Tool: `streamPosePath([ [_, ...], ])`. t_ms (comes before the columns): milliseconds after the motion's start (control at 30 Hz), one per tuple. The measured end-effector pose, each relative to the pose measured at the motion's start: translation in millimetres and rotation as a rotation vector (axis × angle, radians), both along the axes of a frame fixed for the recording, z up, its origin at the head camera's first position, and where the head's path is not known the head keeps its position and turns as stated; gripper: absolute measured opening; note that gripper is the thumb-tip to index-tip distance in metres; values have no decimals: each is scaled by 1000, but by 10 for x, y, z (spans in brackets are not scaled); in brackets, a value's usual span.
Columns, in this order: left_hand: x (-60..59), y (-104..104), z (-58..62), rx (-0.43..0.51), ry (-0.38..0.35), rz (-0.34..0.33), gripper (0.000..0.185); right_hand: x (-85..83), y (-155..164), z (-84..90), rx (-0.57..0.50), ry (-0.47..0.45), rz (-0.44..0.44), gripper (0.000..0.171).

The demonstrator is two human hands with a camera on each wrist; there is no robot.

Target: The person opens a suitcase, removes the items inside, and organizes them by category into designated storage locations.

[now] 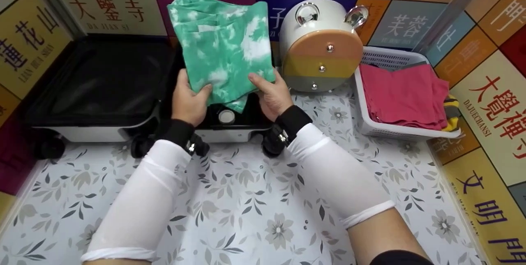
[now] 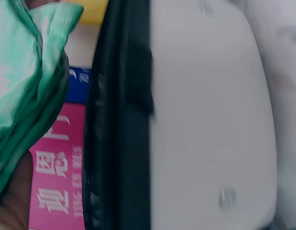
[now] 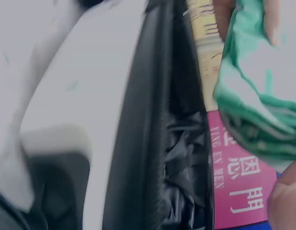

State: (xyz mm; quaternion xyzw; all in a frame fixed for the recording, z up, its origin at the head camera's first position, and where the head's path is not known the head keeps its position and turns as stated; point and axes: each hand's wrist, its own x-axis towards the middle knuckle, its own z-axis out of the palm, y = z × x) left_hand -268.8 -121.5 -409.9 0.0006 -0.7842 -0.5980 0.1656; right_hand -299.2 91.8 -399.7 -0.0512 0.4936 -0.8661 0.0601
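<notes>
**Green garment held up over an open suitcase**

Both hands hold a folded green-and-white tie-dye garment (image 1: 224, 47) by its lower edge, lifted upright above the open suitcase (image 1: 98, 88). The left hand (image 1: 189, 100) grips the lower left corner, thumb on the front of the cloth and fingers curled behind it. The right hand (image 1: 271, 94) pinches the lower right corner the same way, thumb lying across the fabric. In the wrist views the green cloth hangs bunched just beside the suitcase's black zip edge.

The suitcase lies flat on the floral-patterned bench (image 1: 254, 207), hinged open, with its wheels toward the person. Its left half shows a black lining with nothing visible in it. The right half is mostly hidden behind the garment and the hands, so its contents cannot be told; only a dark rim and a round white fitting show there.

To the right stands a white plastic basket (image 1: 370, 123) holding a pile of folded pink-red cloth (image 1: 404, 94), with a bit of yellow-and-dark fabric (image 1: 452, 113) at its right side. Between suitcase and basket, against the back wall, sits a rounded case (image 1: 320, 47) in white, orange, yellow and grey bands, closed, with two shiny wheels on top.
</notes>
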Motion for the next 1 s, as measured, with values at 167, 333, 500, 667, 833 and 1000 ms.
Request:
streamPosePath([
  [167,28,260,66,163,74,-47,44,39,-7,-51,-26,21,-49,44],
  [333,85,478,150,257,119,-157,49,62,-15,-52,197,30,-251,48],
  [500,126,566,256,196,159,-242,57,113,57,132,282,-1,-471,37],
  [667,125,486,294,37,146,-310,61,172,400,401,275,90,-582,35],
  [833,18,244,184,-98,94,-265,52,182,1062,665,227,122,-684,32],
  [1000,-107,-157,-79,-402,-24,-102,55,221,1844,830,212,63,-818,35],
])
